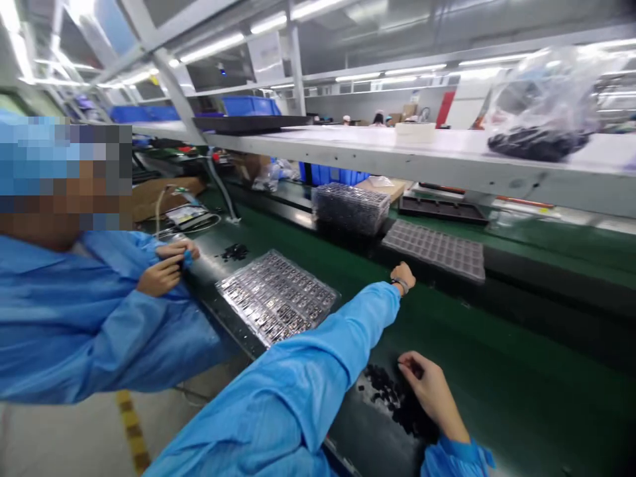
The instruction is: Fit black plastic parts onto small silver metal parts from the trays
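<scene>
A clear plastic tray [281,295] filled with rows of small silvery parts lies on the dark green surface [521,358]. To its right, the left hand [403,274] extends from a light blue sleeve [318,361], fingers curled, just beside the near edge of a greyish translucent plastic tray [437,249] with rows of square pockets. Nearer than the filled tray and to its right, the right hand [431,387] bends over a loose heap of small black pieces [397,405], thumb and forefinger drawn close together. Both hands are partly turned away, so I cannot tell whether either grip pinches a piece. Behind the filled tray stands a stack of clear plastic trays [350,211]; to the filled tray's left, a co-worker's hands [159,275] meet near a smaller scatter of black pieces [235,252].
</scene>
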{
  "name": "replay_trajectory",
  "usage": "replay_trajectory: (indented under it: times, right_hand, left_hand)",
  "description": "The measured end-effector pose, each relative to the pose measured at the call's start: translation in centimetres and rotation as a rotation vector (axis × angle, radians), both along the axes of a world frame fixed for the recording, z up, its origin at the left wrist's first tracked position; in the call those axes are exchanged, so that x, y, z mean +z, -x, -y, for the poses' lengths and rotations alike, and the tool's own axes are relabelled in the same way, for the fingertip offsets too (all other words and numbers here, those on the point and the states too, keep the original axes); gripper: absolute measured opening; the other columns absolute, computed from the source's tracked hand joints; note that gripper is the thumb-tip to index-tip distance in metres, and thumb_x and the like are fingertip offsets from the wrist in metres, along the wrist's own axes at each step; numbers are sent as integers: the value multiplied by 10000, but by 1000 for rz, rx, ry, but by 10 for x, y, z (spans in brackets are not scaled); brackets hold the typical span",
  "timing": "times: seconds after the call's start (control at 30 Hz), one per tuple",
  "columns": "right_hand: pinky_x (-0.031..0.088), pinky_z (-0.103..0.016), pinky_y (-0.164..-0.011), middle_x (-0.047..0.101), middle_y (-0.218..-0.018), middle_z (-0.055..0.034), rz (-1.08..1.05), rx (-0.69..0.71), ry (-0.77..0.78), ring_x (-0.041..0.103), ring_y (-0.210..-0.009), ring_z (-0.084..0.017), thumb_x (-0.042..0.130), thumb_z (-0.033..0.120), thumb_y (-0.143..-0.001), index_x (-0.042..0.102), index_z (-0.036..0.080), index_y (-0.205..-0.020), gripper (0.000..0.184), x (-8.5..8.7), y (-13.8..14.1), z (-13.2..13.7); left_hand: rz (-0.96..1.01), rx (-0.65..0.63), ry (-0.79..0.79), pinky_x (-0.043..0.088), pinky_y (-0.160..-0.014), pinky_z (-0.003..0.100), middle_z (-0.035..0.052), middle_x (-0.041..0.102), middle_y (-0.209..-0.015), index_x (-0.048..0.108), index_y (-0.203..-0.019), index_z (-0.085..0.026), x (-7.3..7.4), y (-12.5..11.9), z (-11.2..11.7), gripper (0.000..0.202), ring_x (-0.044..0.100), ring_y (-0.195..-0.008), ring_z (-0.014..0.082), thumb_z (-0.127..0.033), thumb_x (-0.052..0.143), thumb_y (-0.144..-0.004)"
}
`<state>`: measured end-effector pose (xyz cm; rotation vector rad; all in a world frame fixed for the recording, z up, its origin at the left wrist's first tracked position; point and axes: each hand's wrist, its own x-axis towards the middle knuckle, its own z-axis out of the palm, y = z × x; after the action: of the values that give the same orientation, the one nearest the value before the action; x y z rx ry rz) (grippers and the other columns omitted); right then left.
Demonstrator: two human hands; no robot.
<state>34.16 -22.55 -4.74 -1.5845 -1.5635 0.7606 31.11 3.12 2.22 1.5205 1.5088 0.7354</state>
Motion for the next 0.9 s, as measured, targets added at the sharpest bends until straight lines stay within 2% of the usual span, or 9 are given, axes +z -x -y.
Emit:
replay_trajectory:
  times: [0.1,0.2,0.27,0.33,0.43,0.6,0.67,0.77,0.9]
  right_hand:
    - [518,-360,-644,735,-754,-82,1,33,14,678,-682,-273,626,489,-801,726,225,-826,284,-3,3,1]
    - [510,-356,-628,718,-715,-73,32,65,22,663,-663,-265,624,489,-799,711,227,-783,276,-4,8,1]
    - [501,-352,-621,706,-699,-65,50,71,26,648,-649,-254,619,471,-803,697,227,-762,260,-3,11,0]
    - [501,-352,-634,708,-708,-66,42,55,19,644,-658,-249,617,462,-812,690,223,-763,254,2,15,0]
    - [523,-359,-671,723,-738,-78,-48,-21,-4,661,-693,-249,630,481,-834,684,212,-787,278,13,20,0]
    - [588,-390,-741,773,-785,-91,-397,-153,17,731,-731,-257,767,570,-775,688,201,-900,398,23,19,0]
    - [601,-398,-763,783,-805,-87,-509,-183,26,742,-736,-251,812,564,-744,701,199,-921,420,24,16,0]
    - [607,-390,-768,794,-841,-85,-613,-200,19,746,-750,-240,843,539,-728,712,200,-898,401,25,13,1]
    - [599,-370,-773,798,-857,-74,-688,-194,6,733,-745,-215,860,501,-727,712,200,-895,375,28,10,3]
  left_hand:
    - [169,54,19,489,-969,387,275,696,-1169,667,-1047,-142,1,10,2,358,673,-1171,320,-15,776,-731]
    - [364,78,46,531,-769,331,208,725,-970,639,-1010,-143,9,18,10,261,740,-894,249,-109,784,-796]
    - [498,61,66,499,-622,275,127,705,-808,620,-997,-134,12,27,21,274,711,-677,185,-187,810,-806]
    - [612,30,82,452,-551,230,62,672,-729,610,-988,-131,10,40,38,308,656,-570,129,-223,831,-794]
    - [731,-29,126,411,-518,198,13,647,-695,607,-969,-139,-4,66,72,300,610,-535,88,-223,828,-785]
    - [904,-207,182,415,-520,207,-9,650,-682,643,-1009,-140,-30,105,113,380,583,-540,87,-248,849,-708]
    - [915,-292,193,424,-533,213,-15,653,-716,668,-1050,-136,-34,114,123,434,578,-551,83,-268,855,-682]
    - [872,-401,200,437,-551,221,-10,649,-739,699,-1042,-123,-37,122,137,411,579,-561,83,-283,842,-691]
    - [774,-474,190,456,-568,237,9,662,-770,706,-1049,-124,-41,131,150,385,591,-577,95,-307,827,-732]
